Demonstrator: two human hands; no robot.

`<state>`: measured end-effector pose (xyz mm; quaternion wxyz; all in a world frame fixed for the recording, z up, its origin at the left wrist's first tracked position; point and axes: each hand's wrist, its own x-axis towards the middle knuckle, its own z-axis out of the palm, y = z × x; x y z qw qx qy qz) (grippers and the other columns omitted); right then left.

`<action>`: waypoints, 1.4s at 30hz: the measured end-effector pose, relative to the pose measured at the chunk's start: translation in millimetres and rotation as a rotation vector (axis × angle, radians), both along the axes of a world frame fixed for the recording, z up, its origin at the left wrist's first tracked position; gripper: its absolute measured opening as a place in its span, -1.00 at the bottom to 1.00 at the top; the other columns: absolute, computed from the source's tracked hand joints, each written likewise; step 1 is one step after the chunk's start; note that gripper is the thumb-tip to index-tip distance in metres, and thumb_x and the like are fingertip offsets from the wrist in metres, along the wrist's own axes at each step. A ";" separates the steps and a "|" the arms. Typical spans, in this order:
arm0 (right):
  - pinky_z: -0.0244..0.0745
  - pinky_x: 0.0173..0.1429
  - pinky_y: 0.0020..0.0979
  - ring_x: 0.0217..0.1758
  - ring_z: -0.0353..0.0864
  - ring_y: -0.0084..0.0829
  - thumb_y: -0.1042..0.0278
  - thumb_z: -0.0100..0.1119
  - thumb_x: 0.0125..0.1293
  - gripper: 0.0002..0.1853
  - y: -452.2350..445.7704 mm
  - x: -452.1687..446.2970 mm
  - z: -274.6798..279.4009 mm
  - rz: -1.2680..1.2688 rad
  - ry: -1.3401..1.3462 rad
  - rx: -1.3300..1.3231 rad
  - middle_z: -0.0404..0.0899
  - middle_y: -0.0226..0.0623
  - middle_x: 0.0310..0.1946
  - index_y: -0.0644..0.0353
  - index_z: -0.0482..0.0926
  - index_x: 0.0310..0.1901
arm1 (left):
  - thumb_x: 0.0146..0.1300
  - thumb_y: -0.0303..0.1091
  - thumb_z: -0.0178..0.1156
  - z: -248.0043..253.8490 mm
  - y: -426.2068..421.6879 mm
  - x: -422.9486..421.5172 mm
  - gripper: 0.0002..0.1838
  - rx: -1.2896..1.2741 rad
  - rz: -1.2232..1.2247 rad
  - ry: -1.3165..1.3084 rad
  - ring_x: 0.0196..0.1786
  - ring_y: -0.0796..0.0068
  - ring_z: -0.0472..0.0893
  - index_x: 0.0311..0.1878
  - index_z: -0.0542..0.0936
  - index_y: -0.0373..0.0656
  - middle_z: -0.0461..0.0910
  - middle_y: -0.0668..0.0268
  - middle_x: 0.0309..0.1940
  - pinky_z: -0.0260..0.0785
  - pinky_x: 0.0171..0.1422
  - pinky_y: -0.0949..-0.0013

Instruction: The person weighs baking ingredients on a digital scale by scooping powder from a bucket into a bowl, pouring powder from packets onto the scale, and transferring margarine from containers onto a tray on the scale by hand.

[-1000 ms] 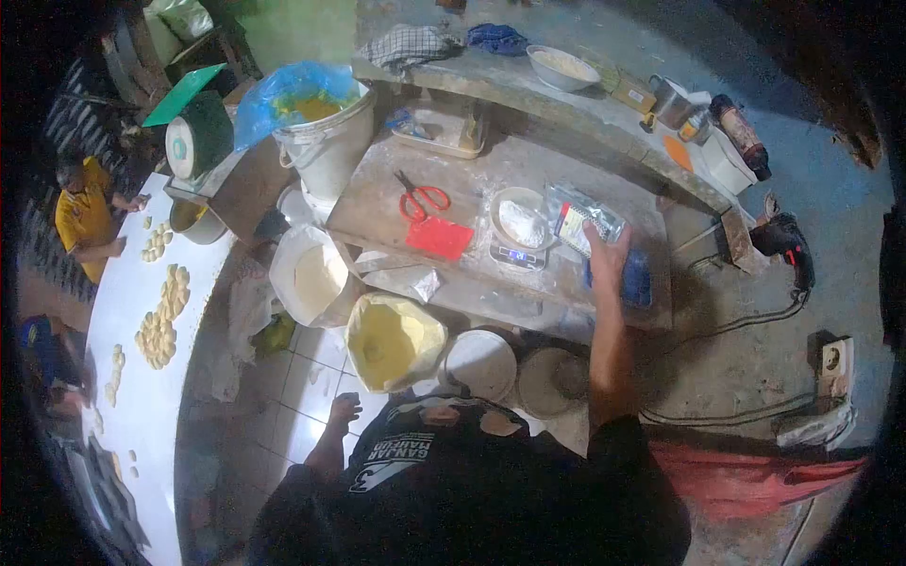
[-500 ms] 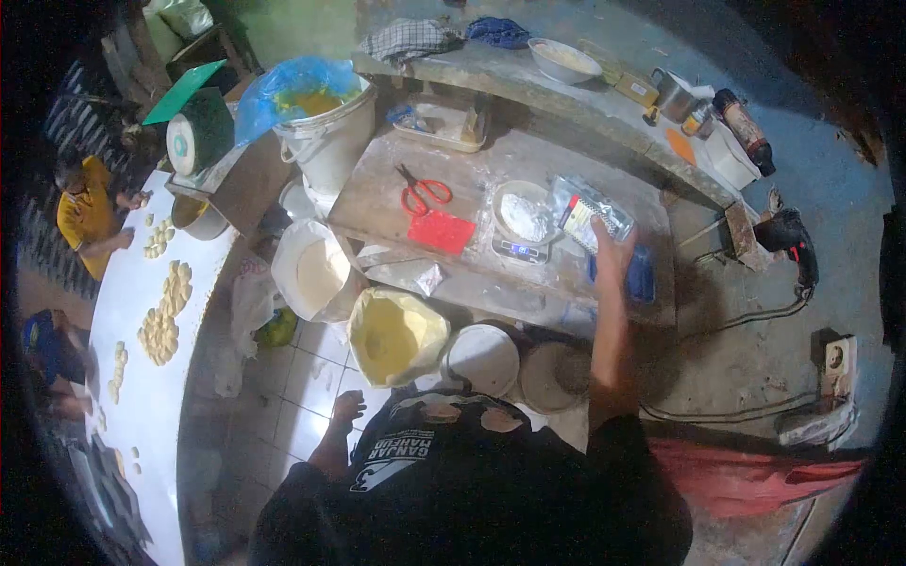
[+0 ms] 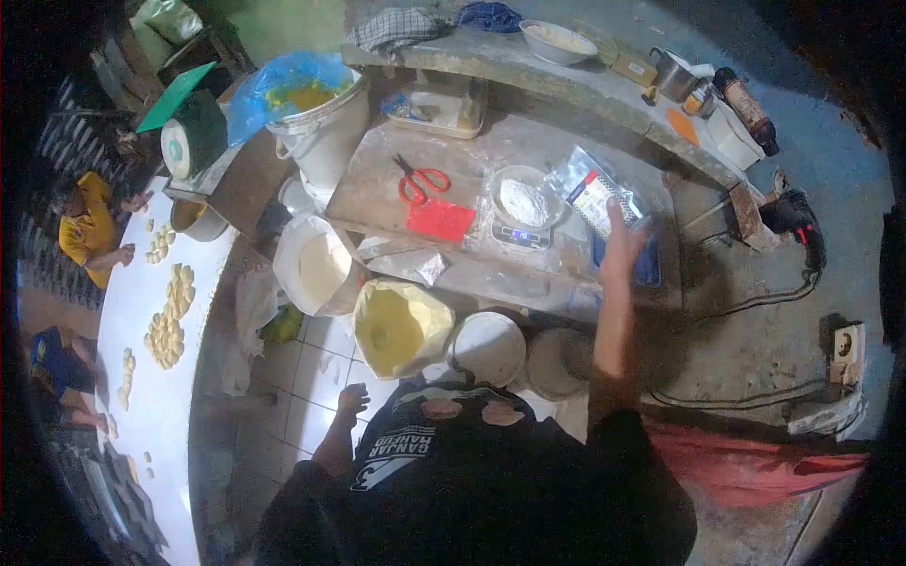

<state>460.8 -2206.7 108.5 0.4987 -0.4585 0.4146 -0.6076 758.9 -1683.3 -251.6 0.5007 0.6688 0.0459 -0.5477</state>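
My right hand (image 3: 624, 241) is closed on the lower right part of a silver foil pouch (image 3: 596, 200) with a white, red and yellow label. The pouch is tilted beside a round bowl of white powder (image 3: 525, 203), which rests on a small digital scale (image 3: 522, 236) with a lit display. Dark blue flat packaging (image 3: 645, 264) lies just under this hand. Low in front of my body hangs my left hand (image 3: 352, 402), its fingers loosely bent and holding nothing, near a yellow-lined bucket (image 3: 427, 325).
Red-handled scissors (image 3: 424, 185) and a red packet (image 3: 441, 220) lie on the wooden table (image 3: 377, 189). A white bucket with blue plastic (image 3: 326, 137) stands behind. At left, people work along a white table (image 3: 156, 415) with several dough pieces (image 3: 168, 330). A drill (image 3: 797, 231) rests right.
My right hand and the pouch have shifted slightly right, away from the bowl, and the pouch's label now faces up more. The left hand stays low. The whole view has shifted a little.
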 end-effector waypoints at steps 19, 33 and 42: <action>0.41 0.25 -0.29 0.20 0.48 -0.24 0.36 0.42 0.14 -0.21 -4.5 9.1 -8.2 -0.242 0.732 -0.131 0.43 -0.07 0.20 0.26 0.22 0.36 | 0.27 -0.10 0.26 0.0 -6.6 1.6 -0.58 0.057 -0.035 -0.022 -0.30 0.43 0.61 0.08 0.52 -0.14 0.59 0.29 -0.23 0.42 -0.33 0.37; 0.50 0.17 -0.19 0.15 0.54 -0.30 0.24 0.43 0.16 -0.25 -33.3 -22.8 -42.1 0.043 -0.113 0.062 0.51 -0.21 0.13 0.14 0.25 0.34 | 0.27 -0.11 0.28 -9.5 -0.1 -8.4 -0.61 0.065 -0.023 -0.015 -0.29 0.48 0.61 0.04 0.51 -0.13 0.58 0.31 -0.25 0.41 -0.37 0.46; 0.44 0.23 -0.11 0.18 0.53 -0.29 0.19 0.39 0.19 -0.30 -20.5 -20.4 -25.1 0.024 -0.194 0.118 0.51 -0.18 0.13 0.23 0.31 0.30 | 0.30 -0.20 0.22 -7.2 2.1 -0.4 -0.70 -0.046 0.006 -0.001 -0.34 0.51 0.63 0.03 0.54 -0.10 0.59 0.34 -0.25 0.41 -0.41 0.50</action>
